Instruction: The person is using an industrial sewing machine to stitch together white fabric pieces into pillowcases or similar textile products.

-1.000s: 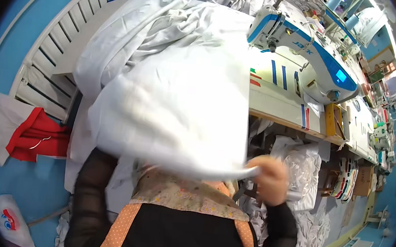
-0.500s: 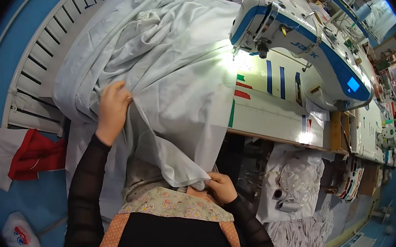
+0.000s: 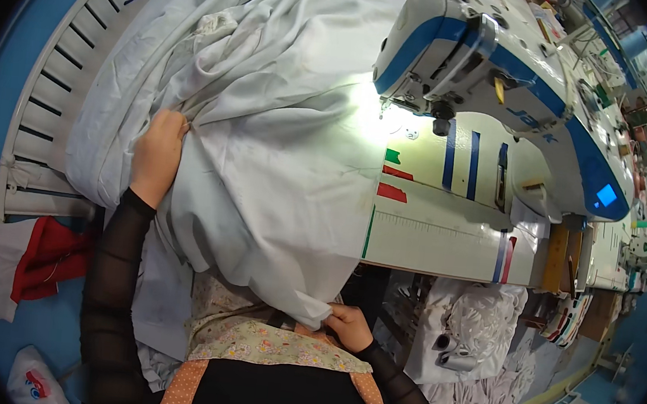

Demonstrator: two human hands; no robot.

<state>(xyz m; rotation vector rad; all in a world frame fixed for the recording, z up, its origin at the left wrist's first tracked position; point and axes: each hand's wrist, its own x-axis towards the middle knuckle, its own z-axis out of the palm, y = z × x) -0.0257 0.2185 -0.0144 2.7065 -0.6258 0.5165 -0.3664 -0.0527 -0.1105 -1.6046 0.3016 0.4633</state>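
Note:
A large, rumpled sheet of white fabric (image 3: 286,190) covers the left part of the sewing table and hangs over its front edge onto my lap. My left hand (image 3: 160,153) is closed on a gathered fold of it, left of the middle. Down near my apron (image 3: 279,344), my right hand (image 3: 349,327) pinches the fabric's lower corner. Cloth is stretched loosely between the two hands. The white and blue sewing machine (image 3: 491,78) stands to the right, its lit needle area at the fabric's far right edge.
Coloured tape strips and a ruler scale mark the white tabletop (image 3: 437,240). A slatted white rack (image 3: 53,98) borders the fabric on the left. Red and white cloth (image 3: 53,262) hangs at lower left. Thread spools (image 3: 456,360) lie on a white bundle below the table at right.
My left hand has moved left and slightly up with the fold, spreading the fabric. My right hand has shifted slightly down and left, still on the corner. The view has moved closer to the machine.

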